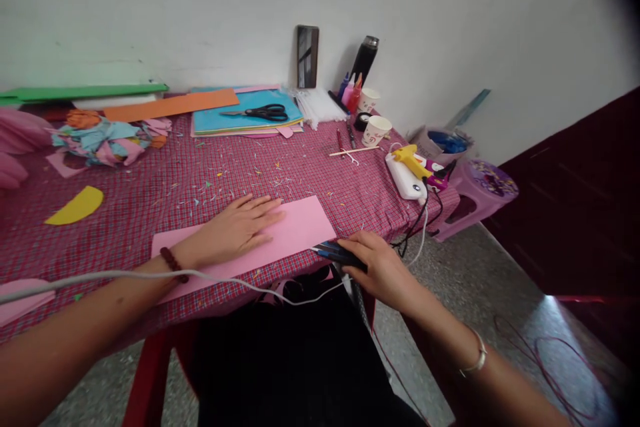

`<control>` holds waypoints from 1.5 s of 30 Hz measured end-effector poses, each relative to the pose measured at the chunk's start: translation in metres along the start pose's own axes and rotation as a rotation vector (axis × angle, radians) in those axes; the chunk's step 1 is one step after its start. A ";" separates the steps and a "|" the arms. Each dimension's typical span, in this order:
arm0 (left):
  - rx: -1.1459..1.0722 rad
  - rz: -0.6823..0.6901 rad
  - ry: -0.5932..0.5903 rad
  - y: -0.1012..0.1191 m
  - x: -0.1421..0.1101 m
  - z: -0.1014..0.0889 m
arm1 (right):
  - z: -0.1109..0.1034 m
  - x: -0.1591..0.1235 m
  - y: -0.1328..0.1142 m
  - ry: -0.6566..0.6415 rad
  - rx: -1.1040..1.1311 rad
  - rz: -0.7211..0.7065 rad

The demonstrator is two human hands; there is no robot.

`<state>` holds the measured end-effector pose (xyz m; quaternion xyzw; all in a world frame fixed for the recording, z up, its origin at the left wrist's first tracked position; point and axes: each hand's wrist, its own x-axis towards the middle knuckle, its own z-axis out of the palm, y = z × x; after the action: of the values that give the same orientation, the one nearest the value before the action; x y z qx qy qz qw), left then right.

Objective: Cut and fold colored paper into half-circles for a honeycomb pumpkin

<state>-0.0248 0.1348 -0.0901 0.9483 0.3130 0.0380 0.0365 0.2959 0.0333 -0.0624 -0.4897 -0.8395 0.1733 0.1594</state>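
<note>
Clearly, your long sheet of pink paper (303,219) lay along the near edge of the red-checked tablecloth (295,170). Your left hand (245,227) rested on it, palm down, fingers extended and slightly spread. Your right hand (381,268) had its fingers wrapped around a slim blue-and-black tool (344,254), its tip at the paper's near right corner. Farther back, black-handled metal scissors (267,112) lay on light-blue sheets (210,121); rightward sat a yellow-and-purple glue gun (413,161).

The head view looks forward and down, from close above the table (300,167), toward the wall (220,13).
</note>
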 end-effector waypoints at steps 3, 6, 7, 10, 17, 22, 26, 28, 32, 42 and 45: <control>-0.022 0.002 0.005 0.000 -0.001 0.000 | 0.002 -0.004 -0.003 0.006 0.007 -0.018; -0.048 0.009 0.027 0.000 -0.002 0.000 | 0.001 -0.011 -0.003 -0.014 -0.006 -0.037; -0.054 0.008 0.033 0.000 -0.002 -0.001 | 0.001 -0.012 -0.003 -0.018 -0.012 -0.036; -0.056 -0.003 0.035 0.002 -0.003 -0.001 | 0.004 -0.011 -0.007 0.023 -0.032 -0.014; -0.057 -0.015 0.028 0.004 -0.003 -0.003 | 0.019 0.002 -0.030 0.080 -0.022 -0.012; -0.069 -0.016 0.032 0.002 -0.003 0.000 | 0.019 -0.005 -0.038 0.047 -0.014 -0.002; -0.065 -0.007 0.041 0.001 -0.003 0.002 | 0.019 -0.005 -0.040 0.028 -0.021 0.029; -0.063 -0.004 0.045 0.001 -0.003 0.002 | 0.022 0.000 -0.043 0.036 -0.028 0.045; -0.068 -0.010 0.045 0.002 -0.003 0.001 | 0.029 0.010 -0.052 0.052 -0.023 0.043; -0.066 -0.017 0.046 0.004 -0.001 -0.001 | 0.021 0.003 -0.060 -0.050 0.050 0.050; -0.072 -0.005 0.094 0.003 -0.005 -0.005 | 0.021 0.006 -0.058 -0.047 0.042 0.043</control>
<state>-0.0278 0.1296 -0.0851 0.9427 0.3152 0.0936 0.0559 0.2390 0.0084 -0.0548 -0.4999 -0.8285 0.2058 0.1463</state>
